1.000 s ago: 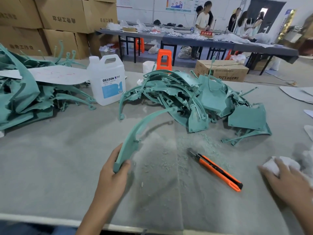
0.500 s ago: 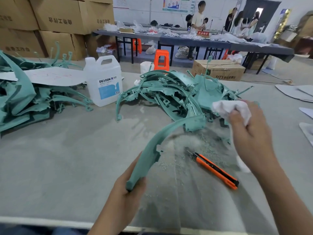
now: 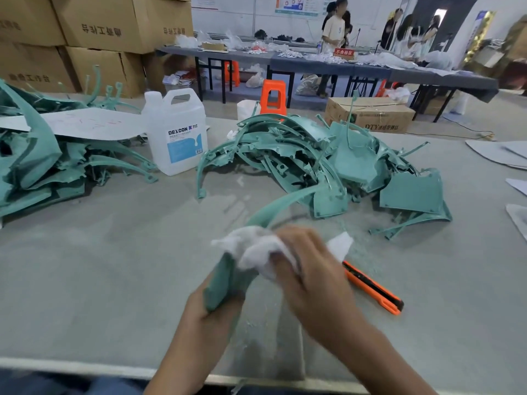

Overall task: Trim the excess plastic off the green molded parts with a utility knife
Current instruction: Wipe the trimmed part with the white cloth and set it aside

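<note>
White rag (image 3: pixel 253 252), aloft before, now on green part (image 3: pixel 225 280) (right hand (image 3: pixel 310 275) pinching it); left hand (image 3: pixel 216 315) grips part's end.

Only brand you can properly read is DEXCON, in dark letters on the blue-and-white label of the white jug (image 3: pixel 176 118) on the table, left of middle. The cardboard box (image 3: pixel 370 116) on the floor, far right, says DTY followed by Chinese characters. A small red sign (image 3: pixel 345 52) on the far table reads 不合格区, I think. The stacked cartons (image 3: pixel 108 27) far left carry Chinese print, some of it upside down.
</note>
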`<state>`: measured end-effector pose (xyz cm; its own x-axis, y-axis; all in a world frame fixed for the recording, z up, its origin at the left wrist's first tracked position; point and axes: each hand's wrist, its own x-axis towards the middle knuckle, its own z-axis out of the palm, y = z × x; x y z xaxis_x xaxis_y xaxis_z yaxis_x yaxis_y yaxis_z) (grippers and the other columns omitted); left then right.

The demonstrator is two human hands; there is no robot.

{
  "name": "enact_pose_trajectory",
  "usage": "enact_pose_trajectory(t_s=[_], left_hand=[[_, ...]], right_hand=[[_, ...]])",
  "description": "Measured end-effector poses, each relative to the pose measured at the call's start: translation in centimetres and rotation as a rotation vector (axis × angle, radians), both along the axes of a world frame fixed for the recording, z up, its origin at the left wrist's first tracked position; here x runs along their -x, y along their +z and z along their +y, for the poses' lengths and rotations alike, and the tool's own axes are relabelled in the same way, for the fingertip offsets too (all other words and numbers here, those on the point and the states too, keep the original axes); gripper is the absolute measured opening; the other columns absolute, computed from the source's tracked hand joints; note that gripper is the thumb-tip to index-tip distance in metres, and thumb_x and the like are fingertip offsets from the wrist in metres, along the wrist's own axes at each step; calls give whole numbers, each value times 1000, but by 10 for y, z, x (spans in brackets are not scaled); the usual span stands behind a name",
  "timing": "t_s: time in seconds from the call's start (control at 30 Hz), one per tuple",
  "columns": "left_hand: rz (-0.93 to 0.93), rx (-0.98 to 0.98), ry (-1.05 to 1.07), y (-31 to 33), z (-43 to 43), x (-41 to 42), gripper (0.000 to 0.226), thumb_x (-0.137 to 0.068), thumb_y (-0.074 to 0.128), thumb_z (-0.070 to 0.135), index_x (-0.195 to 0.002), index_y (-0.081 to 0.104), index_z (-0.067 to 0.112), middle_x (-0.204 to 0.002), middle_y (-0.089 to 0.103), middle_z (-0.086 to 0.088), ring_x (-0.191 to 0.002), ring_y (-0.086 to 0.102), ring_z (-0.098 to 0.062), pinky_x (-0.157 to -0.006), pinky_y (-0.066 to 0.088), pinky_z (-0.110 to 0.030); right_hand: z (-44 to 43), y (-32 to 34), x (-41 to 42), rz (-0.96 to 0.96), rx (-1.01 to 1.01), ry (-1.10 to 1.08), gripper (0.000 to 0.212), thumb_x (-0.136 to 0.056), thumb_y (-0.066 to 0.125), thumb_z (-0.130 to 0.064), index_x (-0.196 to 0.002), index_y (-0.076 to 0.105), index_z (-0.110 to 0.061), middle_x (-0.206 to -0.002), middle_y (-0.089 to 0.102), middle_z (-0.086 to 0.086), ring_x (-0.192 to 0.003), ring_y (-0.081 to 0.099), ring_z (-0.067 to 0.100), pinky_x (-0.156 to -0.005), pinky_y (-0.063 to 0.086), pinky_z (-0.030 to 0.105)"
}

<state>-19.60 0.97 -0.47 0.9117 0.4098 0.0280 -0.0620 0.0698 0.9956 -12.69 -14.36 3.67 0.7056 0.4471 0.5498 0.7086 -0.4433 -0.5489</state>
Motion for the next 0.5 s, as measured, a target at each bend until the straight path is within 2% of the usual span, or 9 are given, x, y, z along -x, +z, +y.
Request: enact_pose_trajectory(t_s=[0.07, 0.1, 0.17, 0.23, 0.3, 0.33, 0.4, 0.47, 0.5], left_hand=[[-27, 64, 43, 5, 6, 1, 30, -76, 71, 5, -93, 80, 28, -86, 77, 2, -76, 70, -5, -67, 54, -18], [-33, 88, 66, 4, 11, 2, 36, -76, 73, 5, -92, 79, 37, -84, 77, 2, -74, 70, -6, -64, 54, -18], [-41, 138, 94, 2, 21, 4, 46, -84, 67, -4, -89, 78, 41, -86, 78, 1, -76, 72, -8, -63, 55, -21], [-32, 175, 100, 1, 26, 4, 51, -87, 60, -8, -90, 79, 39, -89, 78, -1, -78, 73, -11, -63, 56, -22], [-16, 194, 103, -2, 26, 5, 52, -87, 59, -9, -89, 79, 38, -90, 78, -2, -79, 74, -12, -62, 55, -20], [-8, 200, 98, -3, 25, 6, 52, -87, 59, -10, -89, 79, 38, -90, 78, -2, -80, 74, -13, -62, 56, -20], [3, 230, 86, -5, 25, 7, 48, -87, 59, -11, -88, 81, 33, -90, 78, -4, -80, 74, -15, -62, 56, -20], [5, 315, 80, -5, 24, 6, 32, -85, 60, -8, -92, 79, 16, -94, 77, -8, -82, 74, -17, -62, 57, -21], [3, 365, 73, -4, 23, 6, 26, -82, 63, -4, -97, 76, 12, -97, 77, -10, -84, 74, -18, -63, 58, -22]], right_hand=[[-18, -1, -20, 131, 18, -160, 19, -97, 56, -30, -116, 55, -26, -119, 47, -13, -104, 46, -6, -86, 35, 3], [-27, -8, -28, 255, 92, -207, 26, -96, 58, -31, -121, 53, -27, -123, 47, -10, -106, 47, -2, -83, 35, 8], [-39, -29, -29, 471, 346, -230, 39, -95, 60, -35, -131, 46, -26, -129, 52, -4, -111, 51, 13, -82, 39, 23], [-45, -54, -21, 475, 579, -215, 58, -94, 59, -44, -144, 35, -25, -134, 55, -1, -114, 54, 23, -84, 41, 32], [-51, -67, -15, 429, 616, -246, 73, -91, 60, -50, -149, 25, -24, -131, 58, -1, -113, 55, 26, -81, 39, 32], [-55, -69, -14, 427, 622, -281, 74, -90, 60, -52, -147, 25, -23, -127, 61, -1, -111, 56, 26, -76, 37, 32], [-61, -66, -14, 410, 697, -329, 58, -89, 57, -56, -134, 40, -24, -118, 65, -3, -109, 58, 24, -71, 35, 32], [-64, -59, -17, 323, 745, -322, 28, -89, 54, -53, -102, 58, -29, -103, 68, -5, -99, 59, 22, -69, 31, 31], [-66, -52, -19, 306, 677, -310, 18, -87, 57, -47, -86, 59, -29, -91, 66, -6, -91, 58, 21, -68, 28, 30]])
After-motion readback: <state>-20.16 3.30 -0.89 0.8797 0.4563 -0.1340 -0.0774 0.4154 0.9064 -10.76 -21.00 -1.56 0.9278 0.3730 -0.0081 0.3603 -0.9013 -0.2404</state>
